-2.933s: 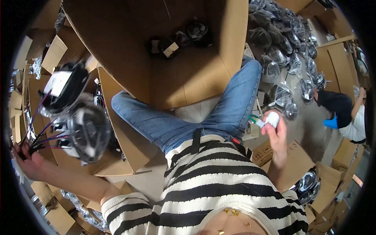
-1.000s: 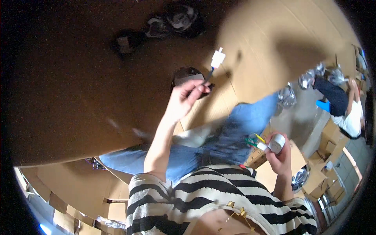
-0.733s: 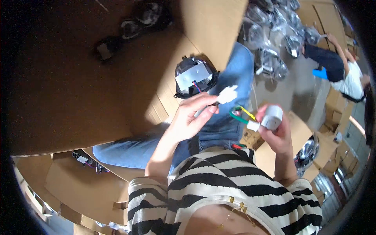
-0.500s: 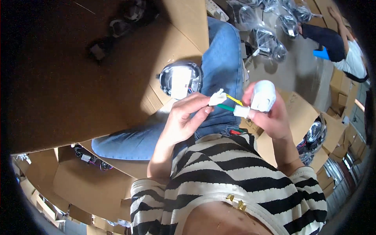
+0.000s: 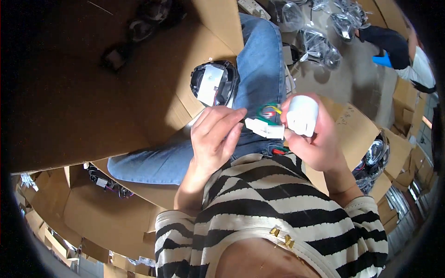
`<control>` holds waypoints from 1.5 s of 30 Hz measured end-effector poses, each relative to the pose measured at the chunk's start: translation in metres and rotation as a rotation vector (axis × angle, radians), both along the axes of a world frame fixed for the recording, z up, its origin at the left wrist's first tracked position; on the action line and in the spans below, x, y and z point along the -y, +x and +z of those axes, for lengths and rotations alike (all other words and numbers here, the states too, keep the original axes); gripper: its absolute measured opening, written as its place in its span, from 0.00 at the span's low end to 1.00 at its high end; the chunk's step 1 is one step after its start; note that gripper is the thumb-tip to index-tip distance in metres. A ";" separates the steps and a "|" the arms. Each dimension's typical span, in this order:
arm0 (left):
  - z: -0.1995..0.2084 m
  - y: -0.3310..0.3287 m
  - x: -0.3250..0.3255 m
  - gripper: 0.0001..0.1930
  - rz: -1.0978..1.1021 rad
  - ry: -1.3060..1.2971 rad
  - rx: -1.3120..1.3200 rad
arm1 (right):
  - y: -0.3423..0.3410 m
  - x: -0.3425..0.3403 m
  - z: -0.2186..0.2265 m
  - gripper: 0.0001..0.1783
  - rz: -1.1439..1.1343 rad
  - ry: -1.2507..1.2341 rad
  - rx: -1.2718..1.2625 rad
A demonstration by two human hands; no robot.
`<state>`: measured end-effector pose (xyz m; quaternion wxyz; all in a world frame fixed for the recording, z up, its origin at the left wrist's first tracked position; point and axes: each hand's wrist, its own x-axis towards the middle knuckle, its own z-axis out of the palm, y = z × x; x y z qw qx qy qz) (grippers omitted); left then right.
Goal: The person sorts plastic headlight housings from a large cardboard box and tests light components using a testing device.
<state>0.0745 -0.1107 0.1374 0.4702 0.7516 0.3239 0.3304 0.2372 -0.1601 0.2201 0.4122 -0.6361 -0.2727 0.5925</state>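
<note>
My right hand [image 5: 320, 134] is closed around a white plastic cylinder [image 5: 302, 113] with a moulded underside. Between its thumb and fingers it also pinches the end of a white wire connector [image 5: 265, 129], made of two pieces joined end to end. A loop of green wire [image 5: 260, 112] and a short yellow wire curve above the connector. Just left of the connector is my left hand [image 5: 213, 136], thumb and forefinger apart, with nothing visible between them. Beyond it lies a black lamp unit [image 5: 215, 82] with a white label, beside my jeans leg.
A large open carton [image 5: 116, 111] fills the left, with dark parts inside. Another carton [image 5: 111, 204] holds a lamp unit at lower left. Bagged lamps [image 5: 320, 48] lie on the floor ahead. At right stands a box with a wrapped lamp [image 5: 373, 157]; a co-worker [image 5: 394, 51] is beyond.
My left hand has let go of its white connector piece and drawn slightly left. The two pieces, apart before, now sit joined, with the green wire bowed into a loop.
</note>
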 end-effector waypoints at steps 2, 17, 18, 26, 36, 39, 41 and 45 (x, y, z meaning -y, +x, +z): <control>0.002 -0.006 0.003 0.12 0.077 0.086 -0.042 | -0.002 0.000 0.000 0.18 0.194 0.009 0.222; 0.034 -0.081 0.069 0.16 0.344 0.058 -0.354 | -0.050 -0.007 -0.012 0.18 0.810 0.118 -0.027; 0.035 -0.084 0.073 0.16 0.367 0.038 -0.370 | -0.055 -0.006 -0.013 0.18 0.805 0.087 -0.001; 0.023 -0.054 0.048 0.15 0.212 0.162 -0.199 | -0.031 0.018 -0.012 0.17 0.471 0.059 0.031; 0.011 0.091 0.003 0.06 -0.014 0.286 0.142 | 0.048 0.068 -0.018 0.21 -0.406 0.251 0.172; 0.032 0.134 -0.002 0.05 -0.063 0.329 0.118 | 0.084 0.069 -0.007 0.19 -0.406 0.330 0.102; 0.047 0.154 -0.009 0.05 -0.075 0.331 0.101 | 0.106 0.067 0.000 0.20 -0.264 0.472 0.103; 0.060 0.156 -0.009 0.05 -0.089 0.369 0.188 | 0.118 0.065 0.014 0.20 -0.323 0.462 0.172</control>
